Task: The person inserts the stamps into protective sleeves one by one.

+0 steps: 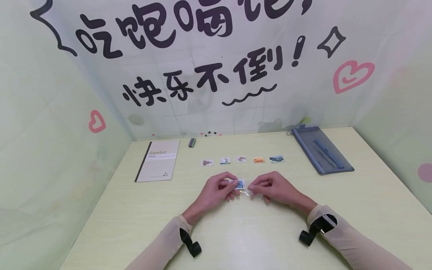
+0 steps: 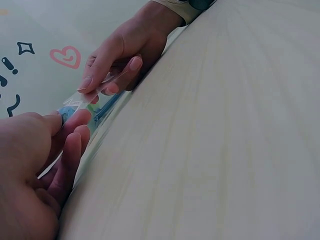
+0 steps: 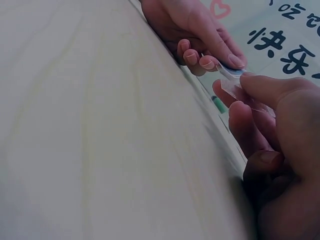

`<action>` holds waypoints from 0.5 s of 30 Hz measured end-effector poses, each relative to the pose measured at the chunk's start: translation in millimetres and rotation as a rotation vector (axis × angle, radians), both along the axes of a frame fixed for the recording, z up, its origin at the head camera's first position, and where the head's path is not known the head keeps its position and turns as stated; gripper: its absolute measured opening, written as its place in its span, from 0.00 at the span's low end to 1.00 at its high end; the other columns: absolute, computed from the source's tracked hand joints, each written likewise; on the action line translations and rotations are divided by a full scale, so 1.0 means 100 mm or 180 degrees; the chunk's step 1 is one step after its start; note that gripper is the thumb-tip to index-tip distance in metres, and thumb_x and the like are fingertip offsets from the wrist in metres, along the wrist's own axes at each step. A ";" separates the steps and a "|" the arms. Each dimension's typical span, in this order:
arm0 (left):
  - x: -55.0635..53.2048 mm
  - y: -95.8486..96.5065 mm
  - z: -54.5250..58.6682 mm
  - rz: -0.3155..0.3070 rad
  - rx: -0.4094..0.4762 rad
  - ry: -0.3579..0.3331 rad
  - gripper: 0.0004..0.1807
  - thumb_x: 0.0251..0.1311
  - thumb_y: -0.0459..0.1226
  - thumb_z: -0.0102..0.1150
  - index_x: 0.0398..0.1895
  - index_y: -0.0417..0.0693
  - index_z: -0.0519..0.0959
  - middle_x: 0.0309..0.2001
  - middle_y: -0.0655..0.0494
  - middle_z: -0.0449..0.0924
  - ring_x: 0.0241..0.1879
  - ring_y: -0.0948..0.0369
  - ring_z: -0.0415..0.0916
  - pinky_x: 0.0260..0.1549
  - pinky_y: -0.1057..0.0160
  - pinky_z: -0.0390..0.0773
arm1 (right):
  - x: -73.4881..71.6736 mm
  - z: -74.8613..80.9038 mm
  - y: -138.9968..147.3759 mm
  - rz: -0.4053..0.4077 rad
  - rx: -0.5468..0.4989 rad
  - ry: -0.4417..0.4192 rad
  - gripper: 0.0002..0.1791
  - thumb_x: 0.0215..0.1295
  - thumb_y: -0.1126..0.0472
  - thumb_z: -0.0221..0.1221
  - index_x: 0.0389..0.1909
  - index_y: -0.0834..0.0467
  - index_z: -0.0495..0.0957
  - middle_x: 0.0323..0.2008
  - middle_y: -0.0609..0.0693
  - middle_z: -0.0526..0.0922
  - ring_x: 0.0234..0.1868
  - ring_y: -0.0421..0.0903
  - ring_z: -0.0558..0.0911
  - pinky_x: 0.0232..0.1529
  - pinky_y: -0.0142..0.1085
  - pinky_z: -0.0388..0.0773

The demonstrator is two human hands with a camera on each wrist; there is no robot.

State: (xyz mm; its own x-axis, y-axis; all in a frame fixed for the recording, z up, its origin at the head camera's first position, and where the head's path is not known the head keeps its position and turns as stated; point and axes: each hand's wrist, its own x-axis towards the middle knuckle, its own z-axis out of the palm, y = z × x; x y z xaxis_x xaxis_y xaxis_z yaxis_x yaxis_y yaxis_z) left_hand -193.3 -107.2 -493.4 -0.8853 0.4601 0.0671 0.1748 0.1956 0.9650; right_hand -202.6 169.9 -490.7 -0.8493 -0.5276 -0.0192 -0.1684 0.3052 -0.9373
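Over the middle of the table, my left hand [image 1: 218, 187] pinches a small blue stamp-like picture [image 1: 240, 184] with a white border between thumb and fingers. Clear plastic, like a small sleeve [image 2: 80, 100], lies around or against the picture; I cannot tell whether the picture is fully inside. My right hand [image 1: 275, 187] pinches the other end of that plastic between thumb and forefinger, as the right wrist view also shows at the sleeve [image 3: 232, 89]. Both hands are raised slightly off the tabletop, close together. The left thumb covers part of the picture.
Several small stamp-like pictures lie in a row beyond the hands, among them an orange one [image 1: 259, 159] and a dark blue one [image 1: 276, 159]. A notebook [image 1: 158, 161] lies at left, a small dark eraser-like block [image 1: 192, 142] behind, and a blue mesh pouch [image 1: 314, 146] with a pen [image 1: 327, 153] at right.
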 end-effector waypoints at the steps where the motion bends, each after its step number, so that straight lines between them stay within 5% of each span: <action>1: 0.00 0.00 0.00 -0.0004 0.0011 0.0013 0.09 0.80 0.46 0.61 0.52 0.55 0.84 0.35 0.49 0.93 0.27 0.62 0.83 0.30 0.68 0.83 | 0.00 0.00 0.00 0.0000 0.0014 0.0004 0.10 0.76 0.50 0.68 0.44 0.51 0.91 0.20 0.55 0.86 0.15 0.43 0.76 0.23 0.35 0.70; 5: 0.00 -0.01 -0.01 -0.0005 0.0036 0.0074 0.09 0.80 0.47 0.60 0.53 0.57 0.84 0.35 0.49 0.92 0.26 0.62 0.82 0.29 0.67 0.83 | 0.01 0.00 0.00 -0.0010 0.0043 0.0030 0.11 0.77 0.49 0.67 0.45 0.51 0.91 0.17 0.56 0.82 0.16 0.44 0.76 0.27 0.38 0.72; 15: -0.01 -0.01 -0.01 -0.0023 -0.0030 0.0059 0.09 0.81 0.47 0.60 0.53 0.55 0.84 0.34 0.52 0.93 0.26 0.62 0.84 0.30 0.67 0.84 | 0.01 0.01 -0.02 -0.0039 -0.0092 0.0039 0.11 0.77 0.49 0.67 0.46 0.50 0.91 0.34 0.50 0.93 0.19 0.41 0.77 0.26 0.34 0.77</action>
